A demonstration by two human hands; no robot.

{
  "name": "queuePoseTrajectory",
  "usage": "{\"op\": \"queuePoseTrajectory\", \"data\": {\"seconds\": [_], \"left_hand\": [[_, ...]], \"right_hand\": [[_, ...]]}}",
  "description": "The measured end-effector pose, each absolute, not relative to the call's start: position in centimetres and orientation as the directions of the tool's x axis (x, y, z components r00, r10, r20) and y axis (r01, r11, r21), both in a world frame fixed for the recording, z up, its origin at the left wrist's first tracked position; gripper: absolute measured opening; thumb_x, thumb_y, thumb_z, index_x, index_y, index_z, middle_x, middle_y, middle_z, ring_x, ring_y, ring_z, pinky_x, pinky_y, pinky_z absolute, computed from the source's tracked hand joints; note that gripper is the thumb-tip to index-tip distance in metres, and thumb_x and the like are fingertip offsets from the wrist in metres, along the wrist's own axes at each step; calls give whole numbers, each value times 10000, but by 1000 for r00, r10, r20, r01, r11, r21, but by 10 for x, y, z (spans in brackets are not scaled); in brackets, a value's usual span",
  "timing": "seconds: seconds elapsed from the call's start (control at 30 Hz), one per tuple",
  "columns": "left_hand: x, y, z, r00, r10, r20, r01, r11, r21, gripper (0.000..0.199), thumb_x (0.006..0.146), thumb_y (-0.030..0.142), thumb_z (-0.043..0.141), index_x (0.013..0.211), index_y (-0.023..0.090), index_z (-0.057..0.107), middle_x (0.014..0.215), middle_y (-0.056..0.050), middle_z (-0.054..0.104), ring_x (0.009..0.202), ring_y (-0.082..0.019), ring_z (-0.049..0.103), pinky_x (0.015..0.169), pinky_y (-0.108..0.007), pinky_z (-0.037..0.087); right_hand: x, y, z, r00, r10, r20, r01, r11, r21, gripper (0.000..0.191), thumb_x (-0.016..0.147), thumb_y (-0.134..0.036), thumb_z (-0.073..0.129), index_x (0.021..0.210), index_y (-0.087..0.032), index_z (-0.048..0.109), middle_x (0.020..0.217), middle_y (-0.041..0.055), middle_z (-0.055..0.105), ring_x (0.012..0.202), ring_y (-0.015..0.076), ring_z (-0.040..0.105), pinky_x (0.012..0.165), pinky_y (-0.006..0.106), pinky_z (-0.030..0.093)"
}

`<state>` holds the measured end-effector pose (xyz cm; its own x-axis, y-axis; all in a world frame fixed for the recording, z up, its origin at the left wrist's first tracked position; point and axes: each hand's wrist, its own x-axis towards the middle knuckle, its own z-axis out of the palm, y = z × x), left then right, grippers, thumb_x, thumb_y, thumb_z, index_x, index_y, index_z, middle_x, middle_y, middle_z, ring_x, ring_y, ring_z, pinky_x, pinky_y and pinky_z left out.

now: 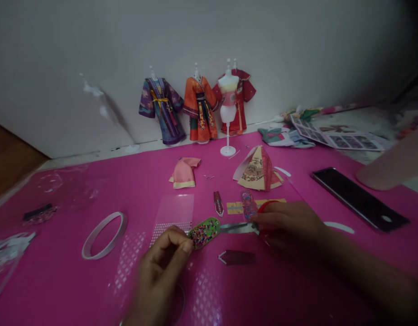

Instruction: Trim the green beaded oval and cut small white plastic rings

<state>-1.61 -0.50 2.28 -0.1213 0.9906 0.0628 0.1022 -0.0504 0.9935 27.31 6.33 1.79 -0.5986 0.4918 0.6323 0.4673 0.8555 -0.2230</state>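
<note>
left hand [163,271] pinches one end of a green oval piece [206,232] dotted with multicoloured specks, over the glossy pink tabletop [144,176]; right hand [288,222] grips red-handled metal scissors [238,227], blades at its other end. a dark-red pointed strip [239,257] lies nearer the camera.

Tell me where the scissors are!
In the head view, the scissors are in the right hand, below and right of centre, blades pointing toward the green piece in the left hand.
</note>
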Motion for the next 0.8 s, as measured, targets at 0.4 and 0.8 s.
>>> {"op": "queuePoseTrajectory", "data": {"seconds": [0.4, 0.8], "left_hand": [[-24, -5, 36, 184, 747, 639, 593, -603, 534, 304, 1025, 175, 363, 773, 237, 522, 744, 3, 568, 683, -158, 552, 629, -293, 438], [-33, -16, 31, 493, 357, 794, 659, -748, -73, 407, 701, 4, 607, 970, 310, 597, 923, 19, 769, 885, -197, 699, 949, -385, 490]], "right_hand": [[275, 74, 12, -481, 530, 698, 454, 832, -319, 251, 874, -182, 627, 1121, -220, 658, 845, 4, 753, 652, 126, 686, 591, 229, 517], [273, 79, 1, -447, 465, 764, 311, 882, -355, 233, 982, -322, 622, 1152, -164, 645, 974, 41, 711, 783, 168, 691, 690, 335, 582]]}}
